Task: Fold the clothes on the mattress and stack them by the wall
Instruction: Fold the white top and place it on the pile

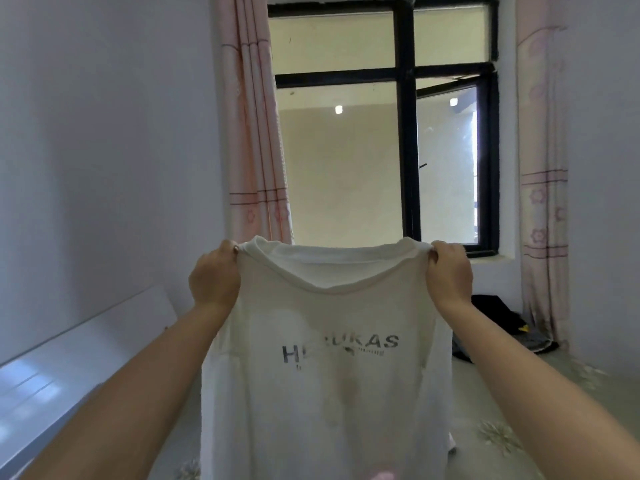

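White walls frame a black-framed window [405, 133] with pink curtains [254, 133] either side; below lies the mattress [554, 393] in a pale flowered cover, with a dark heap of clothes [498, 320] near the right-hand curtain by the wall.

From the head view, the one view given, a white T-shirt [325, 393] hangs in the air before the window, well above the mattress; the left hand [214, 278] pinches one shoulder and the right hand [448, 275] pinches the other, the hands held wide apart and each clamped on cloth; the neckline sags between them.

Risks, as I judge them: each pinch takes only a little cloth at the seam, so a shake could pull a shoulder free and drop the shirt in a heap; lowered unevenly, it may crease, spoiling the fold; its hem is out of view, so whether it hangs straight I cannot tell.

Grey print across the chest reads roughly "H..UKAS"; the middle letters are creased and unclear; a small line beneath is illegible.
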`<state>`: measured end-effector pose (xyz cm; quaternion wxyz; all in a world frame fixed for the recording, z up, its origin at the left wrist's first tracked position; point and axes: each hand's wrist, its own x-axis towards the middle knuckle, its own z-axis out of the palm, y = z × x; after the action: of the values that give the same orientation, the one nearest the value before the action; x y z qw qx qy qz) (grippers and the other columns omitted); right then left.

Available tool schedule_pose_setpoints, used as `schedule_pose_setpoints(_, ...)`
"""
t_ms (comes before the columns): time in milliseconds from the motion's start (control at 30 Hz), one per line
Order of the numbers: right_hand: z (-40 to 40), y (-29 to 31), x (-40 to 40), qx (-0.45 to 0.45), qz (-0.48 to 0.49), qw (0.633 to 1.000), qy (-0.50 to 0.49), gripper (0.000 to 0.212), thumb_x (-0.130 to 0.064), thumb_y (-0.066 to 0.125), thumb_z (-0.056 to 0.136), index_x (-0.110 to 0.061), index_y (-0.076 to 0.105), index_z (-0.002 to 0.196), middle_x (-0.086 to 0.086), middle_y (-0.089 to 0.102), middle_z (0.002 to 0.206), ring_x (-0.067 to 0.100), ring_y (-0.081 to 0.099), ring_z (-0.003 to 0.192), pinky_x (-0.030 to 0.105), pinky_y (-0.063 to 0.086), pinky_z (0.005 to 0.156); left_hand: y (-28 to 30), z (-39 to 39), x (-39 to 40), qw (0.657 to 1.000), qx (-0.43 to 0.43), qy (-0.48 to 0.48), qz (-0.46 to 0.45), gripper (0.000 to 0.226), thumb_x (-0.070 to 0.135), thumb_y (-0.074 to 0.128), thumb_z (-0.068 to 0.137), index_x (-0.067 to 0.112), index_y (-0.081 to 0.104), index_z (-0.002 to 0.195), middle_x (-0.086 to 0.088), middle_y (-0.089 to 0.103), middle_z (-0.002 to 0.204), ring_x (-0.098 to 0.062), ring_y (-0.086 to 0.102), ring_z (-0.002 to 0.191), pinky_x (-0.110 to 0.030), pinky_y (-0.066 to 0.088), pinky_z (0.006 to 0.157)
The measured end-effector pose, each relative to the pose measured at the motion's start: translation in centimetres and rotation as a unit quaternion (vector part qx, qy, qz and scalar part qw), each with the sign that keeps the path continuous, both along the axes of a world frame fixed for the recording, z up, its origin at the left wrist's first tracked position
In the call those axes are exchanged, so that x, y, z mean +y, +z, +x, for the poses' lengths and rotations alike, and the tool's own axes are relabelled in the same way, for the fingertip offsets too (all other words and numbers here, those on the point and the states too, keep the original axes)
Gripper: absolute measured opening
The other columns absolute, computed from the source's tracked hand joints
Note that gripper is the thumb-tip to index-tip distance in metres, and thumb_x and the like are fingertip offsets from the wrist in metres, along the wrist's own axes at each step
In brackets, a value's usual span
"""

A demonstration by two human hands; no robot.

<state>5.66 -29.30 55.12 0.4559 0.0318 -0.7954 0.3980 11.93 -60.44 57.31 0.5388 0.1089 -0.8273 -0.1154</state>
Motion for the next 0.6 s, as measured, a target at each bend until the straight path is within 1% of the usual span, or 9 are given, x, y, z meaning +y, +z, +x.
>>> schedule_pose_setpoints(67, 1.2, -0.2, 0.4, 0.024, -0.014, 1.000, 0.008, 0.024, 0.000, 0.037, 0.093, 0.005, 0.061, 0.096, 0.022, 0.056, 0.100, 0.019, 0.039, 0.081, 0.027, 0.029, 0.068, -0.4, 1.2, 0.9, 0.999, 0.018, -0.017, 0.045, 0.025, 0.008, 0.034, 0.096, -0.005, 0.056, 0.097, -0.025, 0.059, 0.080, -0.034, 0.051, 0.071, -0.033, 0.030, 0.055)
schedule_pose_setpoints(133, 2.8, -0.2, 0.8, 0.032, -0.013, 0.999, 0.012, 0.024, 0.000, 0.037, 0.093, 0.005, 0.061, 0.095, 0.022, 0.056, 0.097, 0.020, 0.040, 0.081, 0.027, 0.029, 0.067, -0.7, 2.9, 1.9, 0.992, 0.038, -0.041, 0.112, 0.024, 0.009, 0.032, 0.096, -0.005, 0.051, 0.094, -0.018, 0.050, 0.072, -0.027, 0.044, 0.065, -0.031, 0.026, 0.053)
schedule_pose_setpoints(200, 4.8, 0.3, 1.3, 0.030, -0.023, 0.999, 0.029, 0.025, -0.002, 0.035, 0.094, 0.004, 0.059, 0.091, 0.021, 0.055, 0.092, 0.024, 0.043, 0.080, 0.026, 0.028, 0.064, -0.6, 4.7, 3.0, 0.980, 0.068, -0.074, 0.174, 0.023, 0.009, 0.029, 0.097, -0.003, 0.048, 0.091, -0.014, 0.045, 0.073, -0.026, 0.041, 0.067, -0.033, 0.026, 0.057)
schedule_pose_setpoints(267, 7.0, 0.9, 2.3, 0.028, -0.050, 0.997, 0.058, 0.026, -0.003, 0.034, 0.095, 0.003, 0.058, 0.089, 0.022, 0.055, 0.090, 0.024, 0.043, 0.078, 0.025, 0.025, 0.058, -0.4, 7.0, 3.9, 0.973, 0.091, -0.104, 0.183, 0.019, 0.007, 0.028, 0.097, 0.003, 0.042, 0.085, -0.013, 0.044, 0.074, -0.025, 0.041, 0.068, -0.032, 0.025, 0.057)
schedule_pose_setpoints(333, 9.6, 1.2, 3.7, 0.030, -0.061, 0.996, 0.065, 0.026, -0.003, 0.033, 0.095, 0.004, 0.059, 0.092, 0.023, 0.055, 0.091, 0.022, 0.042, 0.077, 0.025, 0.021, 0.055, -0.5, 10.0, 4.4, 0.982, 0.089, -0.114, 0.125, 0.017, 0.005, 0.031, 0.096, 0.005, 0.044, 0.084, -0.014, 0.045, 0.073, -0.025, 0.040, 0.067, -0.030, 0.023, 0.056)
schedule_pose_setpoints(433, 13.9, 0.7, 5.4, 0.040, -0.022, 0.998, 0.043, 0.026, -0.001, 0.035, 0.094, 0.008, 0.059, 0.094, 0.026, 0.055, 0.088, 0.033, 0.047, 0.080, 0.027, 0.025, 0.062, -1.0, 14.9, 4.6, 0.991, 0.085, -0.106, 0.016, 0.021, 0.002, 0.037, 0.093, -0.006, 0.055, 0.090, -0.024, 0.054, 0.076, -0.032, 0.046, 0.065, -0.034, 0.028, 0.055)
schedule_pose_setpoints(500, 17.3, 0.1, 5.9, 0.059, 0.010, 0.998, 0.025, 0.025, 0.001, 0.037, 0.093, 0.009, 0.060, 0.094, 0.027, 0.054, 0.085, 0.037, 0.048, 0.084, 0.028, 0.025, 0.063, -1.5, 18.5, 4.7, 0.989, 0.099, -0.104, -0.041, 0.031, 0.010, 0.033, 0.091, -0.008, 0.058, 0.088, -0.027, 0.057, 0.074, -0.037, 0.052, 0.063, -0.036, 0.033, 0.052)
schedule_pose_setpoints(567, 20.6, -0.7, 6.2, 0.075, 0.028, 0.997, 0.012, 0.022, 0.003, 0.039, 0.092, 0.009, 0.060, 0.095, 0.025, 0.052, 0.087, 0.035, 0.045, 0.086, 0.026, 0.021, 0.064, -2.1, 22.0, 4.9, 0.986, 0.107, -0.101, -0.081, 0.045, 0.022, 0.026, 0.089, -0.009, 0.059, 0.085, -0.027, 0.056, 0.069, -0.037, 0.053, 0.056, -0.038, 0.038, 0.048)
schedule_pose_setpoints(600, 22.2, -1.1, 6.4, 0.080, 0.040, 0.996, 0.005, 0.021, 0.005, 0.039, 0.091, 0.009, 0.059, 0.095, 0.024, 0.051, 0.088, 0.033, 0.043, 0.085, 0.025, 0.020, 0.064, -2.4, 23.8, 5.0, 0.983, 0.111, -0.100, -0.103, 0.047, 0.024, 0.024, 0.087, -0.008, 0.058, 0.082, -0.026, 0.056, 0.065, -0.037, 0.053, 0.053, -0.037, 0.039, 0.046)
